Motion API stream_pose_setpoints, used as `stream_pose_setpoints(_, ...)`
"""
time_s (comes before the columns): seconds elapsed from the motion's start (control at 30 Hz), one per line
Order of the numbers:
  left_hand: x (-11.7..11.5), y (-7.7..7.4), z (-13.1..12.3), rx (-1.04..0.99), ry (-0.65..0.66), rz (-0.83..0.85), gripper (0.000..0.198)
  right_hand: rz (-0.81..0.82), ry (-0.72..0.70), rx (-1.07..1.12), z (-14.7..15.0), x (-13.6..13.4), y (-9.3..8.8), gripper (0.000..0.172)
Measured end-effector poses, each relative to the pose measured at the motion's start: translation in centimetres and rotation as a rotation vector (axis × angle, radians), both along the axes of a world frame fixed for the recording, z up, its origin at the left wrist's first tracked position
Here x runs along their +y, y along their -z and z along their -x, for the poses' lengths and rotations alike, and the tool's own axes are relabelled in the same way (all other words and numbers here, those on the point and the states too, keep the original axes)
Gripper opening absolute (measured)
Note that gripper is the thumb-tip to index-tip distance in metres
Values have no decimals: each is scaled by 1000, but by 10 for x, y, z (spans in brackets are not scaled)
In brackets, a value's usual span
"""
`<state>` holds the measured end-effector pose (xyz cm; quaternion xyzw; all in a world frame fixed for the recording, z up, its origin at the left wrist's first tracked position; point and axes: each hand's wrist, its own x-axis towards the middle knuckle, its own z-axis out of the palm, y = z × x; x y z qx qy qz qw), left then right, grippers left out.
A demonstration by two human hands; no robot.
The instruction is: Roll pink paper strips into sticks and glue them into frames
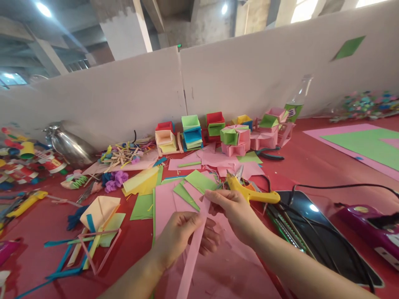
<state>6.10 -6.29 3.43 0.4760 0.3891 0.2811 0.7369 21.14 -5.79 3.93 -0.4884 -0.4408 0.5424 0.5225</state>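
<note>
Btwn 2 hands (179, 232) (233, 207), 1 pnk paper strip (193, 249)

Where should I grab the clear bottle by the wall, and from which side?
Probably by its narrow neck, coming from above: the bottle stands neck-up, and folded paper pieces crowd its lower front.

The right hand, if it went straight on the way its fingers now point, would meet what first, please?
Past the pink paper strip that it pinches, the right hand would probably meet the green paper pieces first, though its height above them is unclear.
</note>
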Motion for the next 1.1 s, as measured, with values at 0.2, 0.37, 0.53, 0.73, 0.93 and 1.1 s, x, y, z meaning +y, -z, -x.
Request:
stream_pose_setpoints(0.2, 5, 1, -5, 54, -44, -20, 41, 13, -54, -110, -1, 0, 2, 35)
stream_pose_setpoints(0.37, 11, 8, -5, -20, 26, 86, 44, 56, -77, -79, -5, 1, 9, 37)
stream_pose_setpoints(0.53, 14, 16, -3, -128, 97, 186, 45, 90, -106, 17, -8, 1, 11, 35)
stream_pose_setpoints(0.73, 18, 18, 0, -237, 69, 282, 44, 56, -127, 96, -9, 3, 5, 31)
stream_pose_setpoints(0.93, 20, 16, 2, -239, -10, 242, 29, -18, -179, 138, -13, 8, 9, 23)
stream_pose_setpoints(1.1, 17, 17, -1, -170, -100, 33, 26, 21, -125, 83, -8, 8, 5, 25)
